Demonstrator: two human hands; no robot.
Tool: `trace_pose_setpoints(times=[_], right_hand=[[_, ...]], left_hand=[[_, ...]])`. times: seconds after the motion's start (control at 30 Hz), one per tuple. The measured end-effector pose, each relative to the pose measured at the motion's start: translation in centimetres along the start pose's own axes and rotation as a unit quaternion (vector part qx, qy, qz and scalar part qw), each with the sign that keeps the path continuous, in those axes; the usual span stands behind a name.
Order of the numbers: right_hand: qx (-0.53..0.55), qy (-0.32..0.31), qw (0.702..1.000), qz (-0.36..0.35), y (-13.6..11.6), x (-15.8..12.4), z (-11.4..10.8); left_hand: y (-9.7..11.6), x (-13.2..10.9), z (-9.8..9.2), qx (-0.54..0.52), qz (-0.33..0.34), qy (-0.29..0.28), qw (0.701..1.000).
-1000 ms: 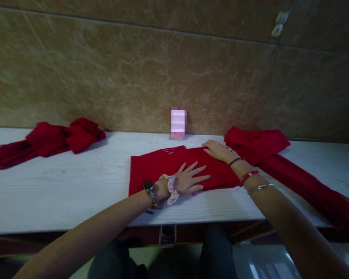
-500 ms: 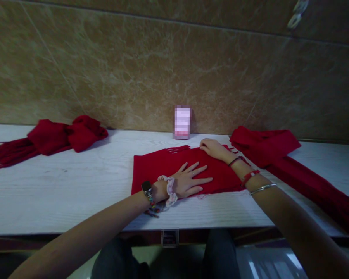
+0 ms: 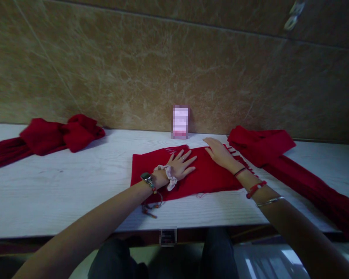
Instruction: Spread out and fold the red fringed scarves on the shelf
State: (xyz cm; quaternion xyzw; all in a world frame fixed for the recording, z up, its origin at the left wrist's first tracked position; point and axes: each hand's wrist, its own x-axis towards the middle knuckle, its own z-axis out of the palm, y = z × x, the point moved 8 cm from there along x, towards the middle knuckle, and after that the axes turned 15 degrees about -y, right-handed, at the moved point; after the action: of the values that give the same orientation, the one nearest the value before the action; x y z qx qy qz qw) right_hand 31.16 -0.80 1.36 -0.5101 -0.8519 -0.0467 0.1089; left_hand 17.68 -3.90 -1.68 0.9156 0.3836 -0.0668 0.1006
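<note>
A red fringed scarf (image 3: 215, 176) lies folded flat on the white tabletop in front of me, with fringe showing at its back edge and right end. My left hand (image 3: 180, 166) rests palm down on the scarf's middle, fingers spread. Over the scarf's back right part is my right hand (image 3: 219, 152), its fingers stretched and the thumb apart. The fingertips reach past the back edge; whether they touch the cloth I cannot tell. Neither hand grips anything.
A crumpled red scarf (image 3: 62, 135) lies at the left and another, loosely folded red scarf (image 3: 267, 153) at the right. A phone-like item (image 3: 180, 122), blurred out, leans on the brown marbled wall (image 3: 133, 69). The white table (image 3: 75, 193) ends just before my knees.
My left hand has slid slightly back and to the left over the scarf. My right hand has gone from curled fingers to stretched ones, with the thumb out.
</note>
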Motion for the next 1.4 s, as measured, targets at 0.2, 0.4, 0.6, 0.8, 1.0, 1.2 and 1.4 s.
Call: trace_pose_setpoints(times=[0.2,0.4,0.6,0.8,1.0,1.2,1.4], right_hand=[[-0.030,-0.109,0.991,0.071,2.1,-2.4,2.0],[-0.062,-0.088,0.983,0.147,2.9,-2.3,-0.2],[0.018,-0.169,0.985,0.031,-1.6,-2.3,1.7],[-0.023,-0.198,0.972,0.125,2.5,-3.9,2.1],[-0.067,-0.146,0.972,0.173,1.9,-3.1,-0.5],[0.006,-0.166,0.986,0.027,-4.6,-3.4,1.6],[-0.027,-0.166,0.978,0.124,1.3,-6.6,2.0]], left_hand=[[-2.6,0.7,1.2,0.030,-0.040,0.018,0.999],[-2.2,0.6,0.5,0.023,-0.044,0.011,0.999],[-0.9,1.3,0.4,0.024,-0.031,0.019,0.999],[-1.0,1.5,1.3,0.030,-0.029,0.016,0.999],[-1.0,1.4,1.0,0.015,-0.023,0.031,0.999],[-2.1,0.7,1.1,0.002,-0.047,0.042,0.998],[-2.8,0.0,1.3,-0.008,-0.036,0.032,0.999]])
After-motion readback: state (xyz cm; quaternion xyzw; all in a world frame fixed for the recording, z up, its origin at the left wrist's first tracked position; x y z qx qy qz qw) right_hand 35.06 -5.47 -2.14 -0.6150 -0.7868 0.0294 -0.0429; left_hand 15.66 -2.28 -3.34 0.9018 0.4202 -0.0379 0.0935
